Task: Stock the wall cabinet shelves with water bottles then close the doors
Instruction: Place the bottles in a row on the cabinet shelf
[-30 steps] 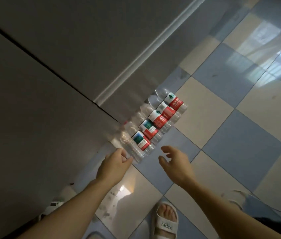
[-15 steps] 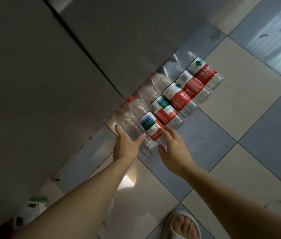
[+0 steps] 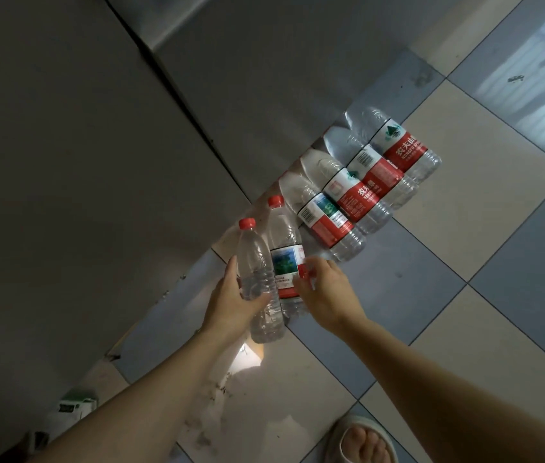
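Left hand (image 3: pixel 231 302): fingers wrapped round an unlabelled bottle (image 3: pixel 257 279), red cap up.
Right hand (image 3: pixel 328 295): fingers grip the labelled bottle (image 3: pixel 284 259), just beside the first.
Bottle row (image 3: pixel 358 192): four lying side by side on the floor (image 3: pixel 465 295), against the cabinet door (image 3: pixel 97 162), just beyond both hands.
Sandalled foot (image 3: pixel 361 442): well short of the row.

dim, greyish | window glare on floor tiles (image 3: pixel 528 81) upper right | wide-angle bending at edges
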The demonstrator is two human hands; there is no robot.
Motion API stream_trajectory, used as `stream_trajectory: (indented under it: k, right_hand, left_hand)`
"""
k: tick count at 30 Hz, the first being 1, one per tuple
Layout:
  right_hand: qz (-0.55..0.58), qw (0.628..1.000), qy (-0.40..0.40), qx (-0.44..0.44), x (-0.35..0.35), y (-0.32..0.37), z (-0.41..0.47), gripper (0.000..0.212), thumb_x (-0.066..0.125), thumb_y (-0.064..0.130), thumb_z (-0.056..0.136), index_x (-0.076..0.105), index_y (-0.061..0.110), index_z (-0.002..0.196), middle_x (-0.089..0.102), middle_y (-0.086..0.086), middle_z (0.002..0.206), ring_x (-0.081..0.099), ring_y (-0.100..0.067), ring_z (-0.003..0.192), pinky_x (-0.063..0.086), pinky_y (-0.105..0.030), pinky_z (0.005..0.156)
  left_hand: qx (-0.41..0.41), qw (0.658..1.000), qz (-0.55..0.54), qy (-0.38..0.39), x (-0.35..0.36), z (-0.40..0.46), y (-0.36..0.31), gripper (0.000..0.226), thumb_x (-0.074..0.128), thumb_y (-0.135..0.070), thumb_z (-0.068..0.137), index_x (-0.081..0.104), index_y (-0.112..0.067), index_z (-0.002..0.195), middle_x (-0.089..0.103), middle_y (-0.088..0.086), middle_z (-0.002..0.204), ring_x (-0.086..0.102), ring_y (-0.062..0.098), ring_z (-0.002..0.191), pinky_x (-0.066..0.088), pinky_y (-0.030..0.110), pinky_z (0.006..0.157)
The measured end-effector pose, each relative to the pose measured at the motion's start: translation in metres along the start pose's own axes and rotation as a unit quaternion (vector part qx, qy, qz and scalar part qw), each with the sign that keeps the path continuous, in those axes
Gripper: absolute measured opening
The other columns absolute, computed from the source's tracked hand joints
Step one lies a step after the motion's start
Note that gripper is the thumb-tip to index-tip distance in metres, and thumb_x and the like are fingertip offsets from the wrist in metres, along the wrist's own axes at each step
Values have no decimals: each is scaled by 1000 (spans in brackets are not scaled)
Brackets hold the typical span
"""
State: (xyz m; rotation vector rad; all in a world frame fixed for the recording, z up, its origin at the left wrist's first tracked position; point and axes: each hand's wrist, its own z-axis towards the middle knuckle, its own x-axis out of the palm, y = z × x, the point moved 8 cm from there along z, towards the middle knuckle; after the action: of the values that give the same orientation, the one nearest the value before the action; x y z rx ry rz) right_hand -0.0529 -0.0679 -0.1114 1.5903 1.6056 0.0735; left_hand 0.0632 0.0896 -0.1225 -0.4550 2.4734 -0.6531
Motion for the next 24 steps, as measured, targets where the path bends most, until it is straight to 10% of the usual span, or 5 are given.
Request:
stream_trajectory:
  k: [4, 12, 19, 24]
  right_hand:
    - [46, 999, -19, 19, 6, 8, 27, 55, 68, 40, 93, 46, 20, 140, 52, -6, 132, 58, -22, 111, 55, -42, 96]
    - [59, 995, 9, 85, 30, -5, 36, 70, 84, 37, 78, 45, 17, 132, 50, -10, 127, 57, -30, 115, 55, -46, 97]
    - [160, 985, 7, 66, 15, -12, -35, 91, 71, 57, 39, 40, 36, 122, 57, 0, 116, 60, -20, 105, 57, -44, 88]
    - [168, 985, -44, -9, -19, 2, -44, 84, 84, 23, 59, 41, 38, 129, 48, 7, 121, 53, -16, 111, 51, -29, 84]
  left_hand:
    - [0, 998, -5, -60, 0, 14, -7, 88, 83, -41, 80, 33, -32, 152, 61, 1, 131, 63, 22, 117, 56, 48, 96]
    - [-12, 998, -15, -65, 1, 20, -4, 62, 89, -33, 71, 53, -27, 121, 68, -2, 112, 67, 13, 95, 54, 26, 71]
    - [48, 997, -12, -62, -10, -26, -17, 82, 82, -37, 49, 45, -32, 122, 55, -4, 120, 61, 14, 106, 55, 33, 85]
    - [127, 985, 22, -111, -20, -49, -36, 68, 92, -24, 61, 55, -24, 118, 52, -2, 114, 60, 11, 98, 49, 19, 74]
